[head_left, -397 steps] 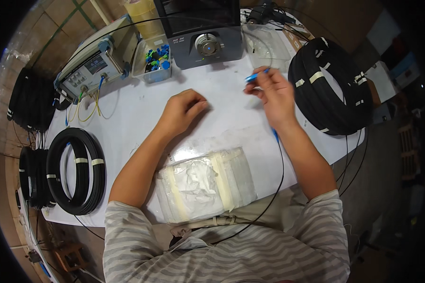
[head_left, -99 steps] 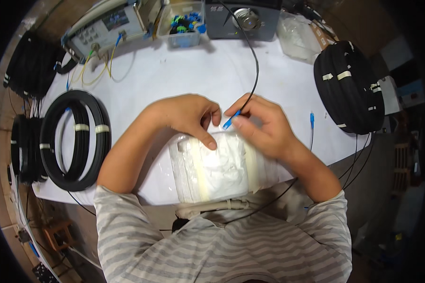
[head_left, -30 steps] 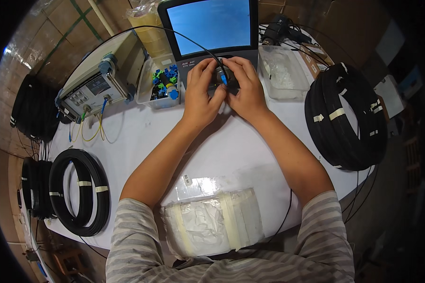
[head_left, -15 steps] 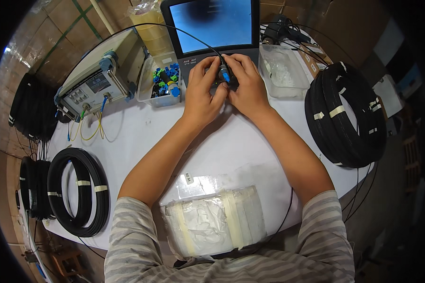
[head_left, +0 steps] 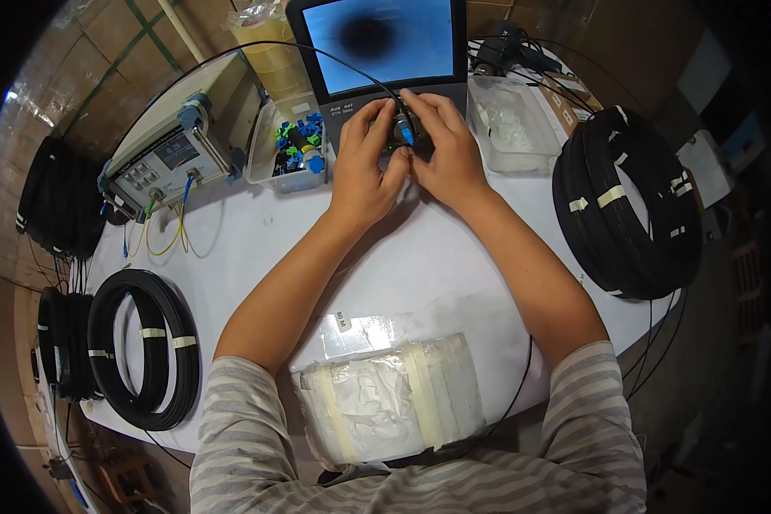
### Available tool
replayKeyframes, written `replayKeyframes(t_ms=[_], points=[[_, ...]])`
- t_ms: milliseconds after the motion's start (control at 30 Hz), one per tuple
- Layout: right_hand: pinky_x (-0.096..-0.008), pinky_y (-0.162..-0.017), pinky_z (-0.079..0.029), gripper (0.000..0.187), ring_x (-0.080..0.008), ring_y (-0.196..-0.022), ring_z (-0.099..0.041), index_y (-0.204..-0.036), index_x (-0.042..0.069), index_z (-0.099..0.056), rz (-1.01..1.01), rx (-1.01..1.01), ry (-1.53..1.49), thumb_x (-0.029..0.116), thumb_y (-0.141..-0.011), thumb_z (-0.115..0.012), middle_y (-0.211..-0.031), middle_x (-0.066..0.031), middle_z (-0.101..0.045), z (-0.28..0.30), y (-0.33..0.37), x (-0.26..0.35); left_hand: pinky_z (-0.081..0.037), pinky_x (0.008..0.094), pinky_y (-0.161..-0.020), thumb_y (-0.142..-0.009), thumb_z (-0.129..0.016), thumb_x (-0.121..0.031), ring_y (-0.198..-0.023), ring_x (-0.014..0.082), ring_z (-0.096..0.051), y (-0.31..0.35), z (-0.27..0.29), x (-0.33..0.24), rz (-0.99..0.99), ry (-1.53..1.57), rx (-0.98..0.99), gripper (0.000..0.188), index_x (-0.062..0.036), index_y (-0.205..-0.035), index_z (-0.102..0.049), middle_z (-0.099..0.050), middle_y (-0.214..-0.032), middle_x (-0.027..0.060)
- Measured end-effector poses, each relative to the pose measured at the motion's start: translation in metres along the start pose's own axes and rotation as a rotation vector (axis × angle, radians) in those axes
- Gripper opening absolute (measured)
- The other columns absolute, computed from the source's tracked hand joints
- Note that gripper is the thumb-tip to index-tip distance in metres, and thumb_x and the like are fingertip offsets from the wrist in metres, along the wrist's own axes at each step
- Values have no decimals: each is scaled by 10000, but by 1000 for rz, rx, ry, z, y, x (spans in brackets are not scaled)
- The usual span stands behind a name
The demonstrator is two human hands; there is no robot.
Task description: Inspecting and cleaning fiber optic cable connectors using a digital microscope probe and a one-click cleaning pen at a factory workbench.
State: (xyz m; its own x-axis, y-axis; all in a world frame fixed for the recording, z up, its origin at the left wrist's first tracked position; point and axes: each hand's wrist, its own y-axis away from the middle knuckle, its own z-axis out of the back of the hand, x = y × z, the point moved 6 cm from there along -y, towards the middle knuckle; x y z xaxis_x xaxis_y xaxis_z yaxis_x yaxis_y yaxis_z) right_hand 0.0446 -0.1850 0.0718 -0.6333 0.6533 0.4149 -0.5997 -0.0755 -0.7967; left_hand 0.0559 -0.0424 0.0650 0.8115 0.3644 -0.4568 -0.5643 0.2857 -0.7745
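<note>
Wrapped pad (head_left: 390, 409): a white, tape-bound bundle is laid at the near table edge, untouched.
Cable coils: one black coil (head_left: 144, 347) is set at the near left, a larger one (head_left: 630, 210) at the right — both bound with white ties.
Hands: the left hand (head_left: 364, 167) and right hand (head_left: 441, 150) are closed together on a blue-tipped connector (head_left: 405, 134) at the port of the screened unit (head_left: 384, 60).
Progress: the connector is judged seated or nearly so — the screen already shows a dark blot.
Clear bin (head_left: 293, 154): blue and green caps are held.
Clear tray (head_left: 512, 122): white bits are held.

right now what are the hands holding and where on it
The right hand pinches a blue cable connector by its body at the screen unit's port; the left hand steadies beside it.
</note>
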Motion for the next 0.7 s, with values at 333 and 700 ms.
replayKeyframes(t_ms=[333,700], points=[[-347,-606,-480,224,-200,-636,-621,-1031,31,-634,-307,-163,-261,232,-1065,-540,-702,-81,-646,-2,16,-34,-413,418,-1114,-857,-701,-55,-1338,380,-495,5,0,0,-27,-72,8,704,31,-1495,-417,-486,-1468,221],[-354,-686,-518,222,-203,-749,-657,-1099,23,-621,-383,-77,-314,232,-1053,-565,-858,-110,-686,-5,21,-38,-428,424,-1101,-823,-755,-77,-1326,380,-503,5,-1,3,-14,-83,-4,734,15,-1475,-432,-487,-1465,213]])
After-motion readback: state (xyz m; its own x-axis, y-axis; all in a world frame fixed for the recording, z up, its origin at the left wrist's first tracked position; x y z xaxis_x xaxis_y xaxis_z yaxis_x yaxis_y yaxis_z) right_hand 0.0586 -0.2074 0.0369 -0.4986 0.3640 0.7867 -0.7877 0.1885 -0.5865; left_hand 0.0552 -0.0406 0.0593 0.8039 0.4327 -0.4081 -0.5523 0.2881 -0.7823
